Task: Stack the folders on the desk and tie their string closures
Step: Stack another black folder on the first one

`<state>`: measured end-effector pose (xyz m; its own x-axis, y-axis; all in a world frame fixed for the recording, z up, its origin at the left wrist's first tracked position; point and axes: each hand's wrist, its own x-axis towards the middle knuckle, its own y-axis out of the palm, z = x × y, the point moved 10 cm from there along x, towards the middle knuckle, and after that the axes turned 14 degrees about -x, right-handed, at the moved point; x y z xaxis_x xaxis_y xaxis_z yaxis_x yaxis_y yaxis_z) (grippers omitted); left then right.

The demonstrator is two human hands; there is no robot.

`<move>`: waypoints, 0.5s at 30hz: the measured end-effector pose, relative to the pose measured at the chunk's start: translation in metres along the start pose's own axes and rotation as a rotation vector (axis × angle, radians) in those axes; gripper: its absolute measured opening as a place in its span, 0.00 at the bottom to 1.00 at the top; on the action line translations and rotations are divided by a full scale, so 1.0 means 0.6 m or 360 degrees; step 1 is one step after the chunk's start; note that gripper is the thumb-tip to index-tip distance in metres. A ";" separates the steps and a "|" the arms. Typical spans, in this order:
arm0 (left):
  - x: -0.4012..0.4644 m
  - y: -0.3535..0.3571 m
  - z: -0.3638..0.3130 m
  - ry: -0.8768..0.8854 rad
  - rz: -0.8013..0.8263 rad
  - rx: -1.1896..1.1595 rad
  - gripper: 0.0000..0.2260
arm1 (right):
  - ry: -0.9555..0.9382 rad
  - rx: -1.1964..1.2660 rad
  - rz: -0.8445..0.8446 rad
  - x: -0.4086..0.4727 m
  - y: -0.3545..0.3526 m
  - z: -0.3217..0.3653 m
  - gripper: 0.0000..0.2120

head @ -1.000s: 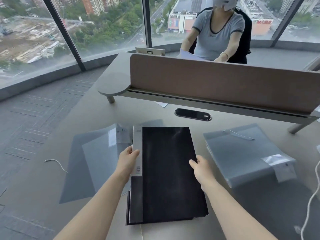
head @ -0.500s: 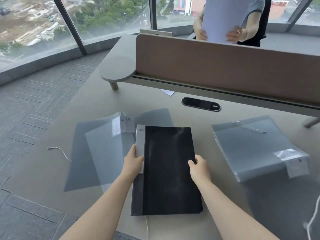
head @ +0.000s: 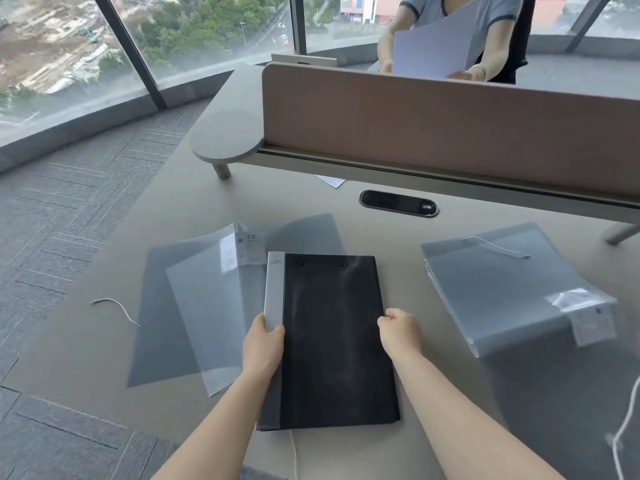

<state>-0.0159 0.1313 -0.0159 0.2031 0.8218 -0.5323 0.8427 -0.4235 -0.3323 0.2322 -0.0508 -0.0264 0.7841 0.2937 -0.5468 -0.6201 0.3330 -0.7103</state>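
Observation:
A stack of black folders (head: 332, 327) with a grey spine strip lies flat on the desk (head: 398, 237) in front of me. My left hand (head: 264, 344) grips its left spine edge. My right hand (head: 400, 332) holds its right edge with fingers curled. A thin white string (head: 294, 455) trails from under the stack's near edge. Translucent grey folders (head: 194, 306) lie spread to the left. A second pile of grey folders (head: 512, 289) sits to the right with a white string (head: 495, 245) on top.
A loose string (head: 116, 308) lies near the desk's left edge. Another white cord (head: 623, 431) hangs at the far right. A brown divider panel (head: 450, 129) and a cable port (head: 398, 203) lie behind. A person beyond the panel holds paper (head: 436, 46).
The view has tilted down and closer. The black stack has been squared up flat on the desk, and both hands stay on its side edges.

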 end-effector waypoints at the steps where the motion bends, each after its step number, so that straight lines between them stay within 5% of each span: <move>1: 0.000 0.000 0.001 -0.0012 0.0006 -0.0024 0.09 | 0.0029 0.0044 -0.0003 0.004 -0.003 -0.005 0.16; 15: -0.026 0.078 0.001 -0.0059 0.0227 -0.0108 0.17 | 0.0150 0.0068 0.0046 -0.002 -0.053 -0.082 0.14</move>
<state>0.0197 0.0982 -0.0236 0.3054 0.7400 -0.5992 0.8389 -0.5069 -0.1985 0.2526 -0.1057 -0.0250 0.7636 0.2185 -0.6076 -0.6415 0.3638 -0.6753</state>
